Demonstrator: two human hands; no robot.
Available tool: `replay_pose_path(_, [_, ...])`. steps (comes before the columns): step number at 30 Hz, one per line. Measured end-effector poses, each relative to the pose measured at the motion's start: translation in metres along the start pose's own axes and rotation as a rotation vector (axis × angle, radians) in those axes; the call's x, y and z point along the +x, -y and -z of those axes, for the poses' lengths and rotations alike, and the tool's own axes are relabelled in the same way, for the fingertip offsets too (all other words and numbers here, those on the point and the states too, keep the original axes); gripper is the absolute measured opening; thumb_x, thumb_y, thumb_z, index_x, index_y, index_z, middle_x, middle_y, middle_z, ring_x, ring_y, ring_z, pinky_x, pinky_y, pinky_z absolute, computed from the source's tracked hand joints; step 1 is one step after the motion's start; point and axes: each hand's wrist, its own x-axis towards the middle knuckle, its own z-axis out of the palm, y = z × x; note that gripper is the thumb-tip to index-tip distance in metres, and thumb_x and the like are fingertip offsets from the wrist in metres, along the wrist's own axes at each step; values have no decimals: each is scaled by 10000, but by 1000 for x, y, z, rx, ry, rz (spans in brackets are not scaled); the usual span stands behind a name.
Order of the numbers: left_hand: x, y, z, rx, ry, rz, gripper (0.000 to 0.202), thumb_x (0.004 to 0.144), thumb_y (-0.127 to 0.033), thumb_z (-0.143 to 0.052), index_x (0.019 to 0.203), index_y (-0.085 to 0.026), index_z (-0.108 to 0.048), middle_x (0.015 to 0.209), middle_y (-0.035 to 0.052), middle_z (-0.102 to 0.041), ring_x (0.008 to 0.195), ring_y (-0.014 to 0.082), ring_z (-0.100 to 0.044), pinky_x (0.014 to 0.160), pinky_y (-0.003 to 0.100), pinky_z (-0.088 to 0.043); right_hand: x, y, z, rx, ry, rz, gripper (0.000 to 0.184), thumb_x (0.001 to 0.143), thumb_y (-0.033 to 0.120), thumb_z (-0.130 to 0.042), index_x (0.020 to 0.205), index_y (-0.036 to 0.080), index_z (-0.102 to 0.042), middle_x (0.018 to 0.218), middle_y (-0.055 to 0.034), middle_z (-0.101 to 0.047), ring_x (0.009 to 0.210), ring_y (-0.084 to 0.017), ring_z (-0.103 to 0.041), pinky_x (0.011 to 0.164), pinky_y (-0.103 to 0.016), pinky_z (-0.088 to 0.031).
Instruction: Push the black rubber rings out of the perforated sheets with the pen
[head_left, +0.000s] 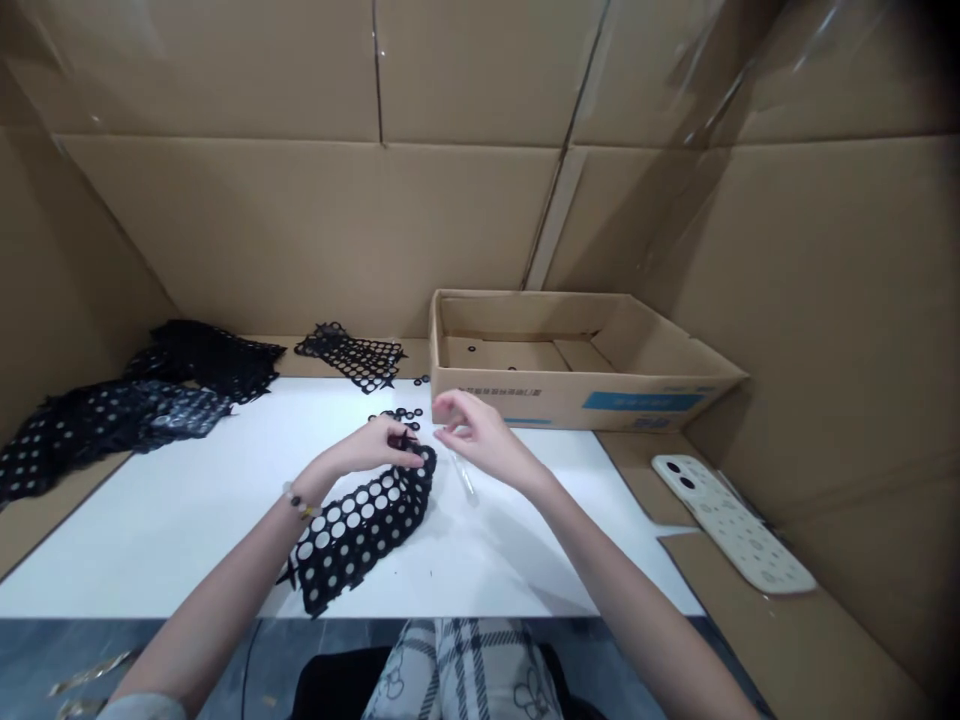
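My left hand point(382, 445) pinches the upper end of a black rubber sheet point(375, 535) full of round holes and discs. Folded over, the sheet slants across the white tabletop toward its front edge. To the right of it, my right hand point(480, 435) hovers before the near left corner of the cardboard box, fingers curled with a gap between thumb and forefinger; I see nothing between them. Beneath that hand lies a slim clear plastic piece point(465, 480). Several small black rings point(409, 413) are scattered just beyond my left hand.
An open cardboard box point(517, 393) with a few black rings inside stands at the back. Black sheets point(202, 360) are heaped at the left, and a punched-out mesh point(352, 352) lies behind. A phone in a pale case point(735, 520) rests at right. Cardboard walls enclose the table.
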Motion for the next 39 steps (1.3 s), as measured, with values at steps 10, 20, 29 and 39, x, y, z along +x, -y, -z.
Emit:
replay_pose_path(10, [13,53,4,-94,-515,62,342,691,-449,-717,803,-126,-704,772,49,-720,732,201,-633,690,283,-468,7,-47,-37,-492,151,-351,453,698,71,-590,1137,177,-552,787,-68,-663,761,-233,-629,624,-274,-391])
replay_pose_path(20, [9,41,-10,-76,-523,110,316,725,-432,-689,830,-135,-716,855,71,-743,799,237,-647,745,333,-487,-4,-64,-2,1136,280,-352,267,699,202,-539,928,200,-675,595,10,-538,508,-120,-460,505,-243,-331])
replay_pose_path(29, [10,39,-24,-107,-485,129,333,718,-457,-693,815,-139,-710,821,65,-739,750,221,-643,688,311,-489,-16,-52,-21,784,-57,-124,134,709,312,-696,777,199,-672,683,-27,-681,594,-160,-623,502,-228,-396])
replay_pose_path(39, [5,29,-32,-199,-380,114,294,725,-430,-711,687,-140,-680,665,11,-675,640,162,-573,593,253,-428,-23,-41,-32,232,-244,60,164,843,259,-614,956,201,-718,901,-68,-744,770,-200,-684,683,-298,-532])
